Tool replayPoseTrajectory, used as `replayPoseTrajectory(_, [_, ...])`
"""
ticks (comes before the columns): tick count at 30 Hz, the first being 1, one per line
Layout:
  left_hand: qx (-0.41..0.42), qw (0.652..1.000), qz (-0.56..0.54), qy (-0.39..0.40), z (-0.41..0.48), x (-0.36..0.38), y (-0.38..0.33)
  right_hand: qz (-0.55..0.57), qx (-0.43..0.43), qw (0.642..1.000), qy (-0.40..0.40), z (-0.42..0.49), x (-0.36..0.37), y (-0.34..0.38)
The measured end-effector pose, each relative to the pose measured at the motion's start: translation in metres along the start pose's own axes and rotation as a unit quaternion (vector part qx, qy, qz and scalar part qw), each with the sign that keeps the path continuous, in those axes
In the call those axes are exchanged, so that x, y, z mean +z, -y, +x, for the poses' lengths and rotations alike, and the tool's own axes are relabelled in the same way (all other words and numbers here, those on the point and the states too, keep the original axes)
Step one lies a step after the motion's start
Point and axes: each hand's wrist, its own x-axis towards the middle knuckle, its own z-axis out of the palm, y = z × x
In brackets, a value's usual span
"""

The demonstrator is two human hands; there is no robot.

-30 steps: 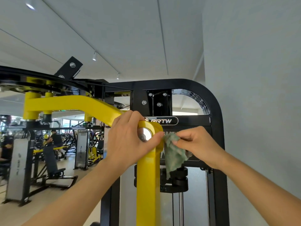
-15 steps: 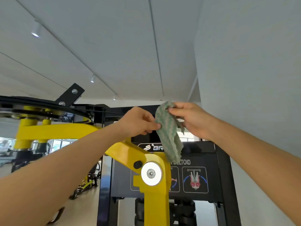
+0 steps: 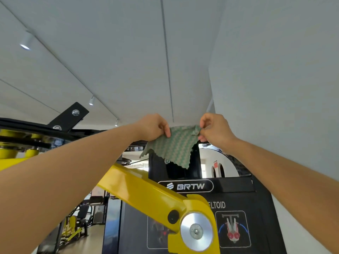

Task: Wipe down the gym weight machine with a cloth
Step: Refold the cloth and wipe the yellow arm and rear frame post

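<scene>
Within 1 second the left hand (image 3: 152,128) quit the yellow lever arm (image 3: 146,191). It and the right hand (image 3: 214,131) now each pinch 1 top corner of the green cloth (image 3: 172,145), opened out before the black frame (image 3: 244,186) top. Judged: refolding before wiping there.

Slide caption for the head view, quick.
Left hand and right hand pinch a green cloth spread before the weight machine.

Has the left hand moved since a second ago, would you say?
Yes: the left hand rose off the yellow arm to pinch the cloth above the BRTW badge.
</scene>
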Motion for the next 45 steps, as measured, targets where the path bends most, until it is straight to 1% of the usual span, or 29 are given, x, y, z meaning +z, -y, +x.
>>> replayPoseTrajectory(3, [0.029, 0.997, 0.067, 0.004, 0.028, 0.001, 0.009, -0.053, -0.04, 0.998, -0.022, 0.019, 0.011, -0.006])
replayPoseTrajectory(5, [0.04, 0.994, 0.102, -0.005, 0.044, 0.003, 0.014, -0.093, -0.04, 0.994, -0.038, 0.035, 0.018, -0.012])
replayPoseTrajectory(7, [0.043, 0.99, 0.135, -0.011, 0.056, 0.006, 0.018, -0.13, -0.038, 0.99, -0.038, 0.051, 0.023, -0.017])
replayPoseTrajectory(10, [0.03, 0.985, 0.171, -0.011, 0.071, 0.015, 0.024, -0.183, -0.048, 0.982, -0.003, 0.068, 0.033, -0.027])
replayPoseTrajectory(16, [0.014, 0.981, 0.195, 0.007, 0.09, 0.022, 0.036, -0.269, -0.061, 0.956, 0.096, 0.095, 0.06, -0.054])
replayPoseTrajectory(17, [0.02, 0.977, 0.214, 0.009, 0.09, 0.02, 0.036, -0.294, -0.074, 0.947, 0.107, 0.096, 0.061, -0.054])
replayPoseTrajectory(19, [0.033, 0.966, 0.255, 0.017, 0.089, 0.018, 0.036, -0.341, -0.127, 0.924, 0.121, 0.096, 0.061, -0.051])
replayPoseTrajectory(21, [0.036, 0.967, 0.251, 0.02, 0.088, 0.017, 0.036, -0.325, -0.182, 0.917, 0.147, 0.097, 0.062, -0.045])
replayPoseTrajectory(23, [0.019, 0.977, 0.213, 0.023, 0.086, 0.021, 0.033, -0.277, -0.18, 0.923, 0.199, 0.096, 0.065, -0.041])
replayPoseTrajectory(25, [-0.004, 0.986, 0.168, 0.021, 0.084, 0.024, 0.031, -0.265, -0.167, 0.925, 0.217, 0.095, 0.066, -0.044])
replayPoseTrajectory(28, [-0.007, 0.988, 0.152, 0.031, 0.086, 0.027, 0.032, -0.27, -0.166, 0.925, 0.211, 0.095, 0.058, -0.05])
replayPoseTrajectory(36, [0.037, 0.971, 0.237, -0.009, 0.102, 0.052, 0.004, -0.281, -0.146, 0.922, 0.221, 0.099, 0.014, -0.068])
replayPoseTrajectory(45, [0.082, 0.964, 0.254, -0.011, 0.126, 0.083, -0.053, -0.254, -0.11, 0.942, 0.189, 0.091, -0.048, -0.114])
